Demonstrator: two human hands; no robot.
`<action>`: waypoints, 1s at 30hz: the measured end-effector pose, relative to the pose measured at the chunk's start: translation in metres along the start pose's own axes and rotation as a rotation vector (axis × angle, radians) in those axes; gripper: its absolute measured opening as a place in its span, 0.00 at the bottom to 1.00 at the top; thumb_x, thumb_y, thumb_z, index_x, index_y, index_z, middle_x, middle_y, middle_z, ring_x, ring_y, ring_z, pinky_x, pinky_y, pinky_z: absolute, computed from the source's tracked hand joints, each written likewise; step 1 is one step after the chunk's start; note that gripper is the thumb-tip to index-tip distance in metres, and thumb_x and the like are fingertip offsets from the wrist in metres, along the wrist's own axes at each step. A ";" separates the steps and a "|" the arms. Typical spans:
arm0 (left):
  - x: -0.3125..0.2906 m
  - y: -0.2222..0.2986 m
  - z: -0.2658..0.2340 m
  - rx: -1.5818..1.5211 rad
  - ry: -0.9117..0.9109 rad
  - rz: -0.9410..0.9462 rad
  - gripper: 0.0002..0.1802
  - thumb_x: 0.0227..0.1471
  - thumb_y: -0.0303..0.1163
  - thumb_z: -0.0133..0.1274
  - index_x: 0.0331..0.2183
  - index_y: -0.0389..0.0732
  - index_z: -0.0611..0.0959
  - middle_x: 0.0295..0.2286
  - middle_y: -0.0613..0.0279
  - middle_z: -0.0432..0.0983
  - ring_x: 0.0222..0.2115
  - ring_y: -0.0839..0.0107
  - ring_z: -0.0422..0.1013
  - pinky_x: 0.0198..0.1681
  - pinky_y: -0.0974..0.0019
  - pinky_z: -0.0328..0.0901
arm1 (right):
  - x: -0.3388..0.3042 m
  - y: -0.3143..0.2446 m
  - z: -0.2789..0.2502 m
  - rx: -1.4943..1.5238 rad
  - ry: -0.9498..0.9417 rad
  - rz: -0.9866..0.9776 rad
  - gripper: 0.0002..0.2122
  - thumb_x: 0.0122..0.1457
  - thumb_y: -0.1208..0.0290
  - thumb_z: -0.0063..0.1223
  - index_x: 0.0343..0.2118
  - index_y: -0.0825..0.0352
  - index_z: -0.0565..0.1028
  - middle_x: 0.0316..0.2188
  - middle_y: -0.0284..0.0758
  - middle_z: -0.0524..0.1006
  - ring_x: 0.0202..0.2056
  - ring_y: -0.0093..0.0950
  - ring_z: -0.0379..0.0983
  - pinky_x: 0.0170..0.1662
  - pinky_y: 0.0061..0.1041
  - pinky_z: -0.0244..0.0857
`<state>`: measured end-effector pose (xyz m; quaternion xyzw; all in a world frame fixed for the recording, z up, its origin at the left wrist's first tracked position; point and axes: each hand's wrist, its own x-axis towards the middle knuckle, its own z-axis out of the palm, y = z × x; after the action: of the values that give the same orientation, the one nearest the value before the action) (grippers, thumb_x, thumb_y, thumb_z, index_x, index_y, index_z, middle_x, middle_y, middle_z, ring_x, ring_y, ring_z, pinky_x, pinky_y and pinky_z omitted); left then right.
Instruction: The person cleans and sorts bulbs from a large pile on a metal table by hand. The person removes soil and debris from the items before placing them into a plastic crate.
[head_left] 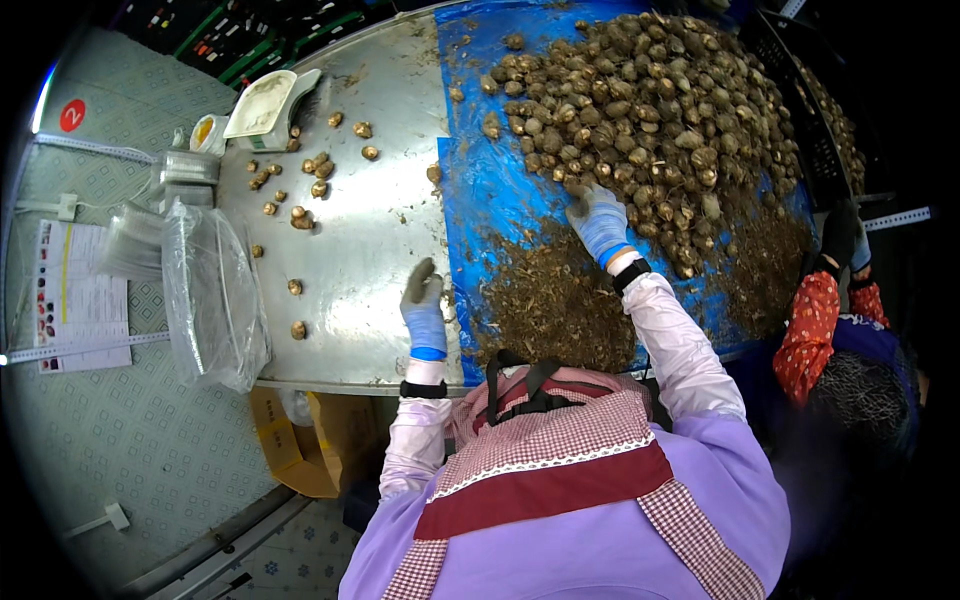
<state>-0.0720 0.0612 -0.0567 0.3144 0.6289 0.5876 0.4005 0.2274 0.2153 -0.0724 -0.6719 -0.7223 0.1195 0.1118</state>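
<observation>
Brown corms [660, 110] lie heaped on a blue sheet [475, 185], which presumably keeps loose soil [560, 300] off the metal table [375, 250]. The right hand [598, 222] is at the heap's near edge, its grip too obscured to judge; the left hand [423, 305], half open, nothing visible in it, is over the metal beside the sheet.

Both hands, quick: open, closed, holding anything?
Left hand: looks loosely open over the table; nothing visible in it.
Right hand: at the pile's edge; grip cannot be told.
</observation>
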 end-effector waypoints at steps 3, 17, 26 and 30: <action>-0.013 -0.005 0.016 0.013 -0.116 -0.110 0.20 0.55 0.25 0.55 0.51 0.33 0.78 0.46 0.57 0.78 0.46 0.69 0.72 0.51 0.68 0.66 | 0.017 -0.002 0.005 -0.167 0.004 -0.039 0.26 0.50 0.60 0.64 0.54 0.55 0.72 0.57 0.33 0.69 0.53 0.37 0.69 0.48 0.44 0.66; -0.035 -0.002 0.032 0.016 -0.306 -0.227 0.20 0.55 0.26 0.56 0.50 0.33 0.79 0.45 0.58 0.78 0.46 0.70 0.73 0.53 0.68 0.65 | 0.042 0.021 0.040 -0.115 0.110 -0.023 0.14 0.53 0.77 0.52 0.44 0.63 0.75 0.45 0.45 0.76 0.40 0.45 0.77 0.40 0.42 0.72; -0.061 -0.007 0.028 -0.015 -0.350 -0.204 0.19 0.56 0.25 0.55 0.49 0.31 0.79 0.45 0.57 0.78 0.46 0.69 0.74 0.52 0.68 0.66 | 0.026 0.035 0.025 -0.198 -0.081 0.057 0.16 0.57 0.75 0.47 0.50 0.63 0.71 0.33 0.44 0.81 0.37 0.44 0.79 0.36 0.44 0.71; -0.071 0.008 0.027 -0.025 -0.397 -0.191 0.21 0.57 0.29 0.55 0.51 0.31 0.78 0.45 0.55 0.78 0.46 0.69 0.74 0.52 0.67 0.66 | 0.007 0.027 -0.010 0.037 -0.162 0.111 0.11 0.60 0.71 0.48 0.44 0.66 0.76 0.37 0.49 0.80 0.40 0.46 0.78 0.36 0.45 0.70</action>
<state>-0.0146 0.0136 -0.0394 0.3580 0.5573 0.4811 0.5742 0.2560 0.2243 -0.0716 -0.6969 -0.6883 0.1928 0.0584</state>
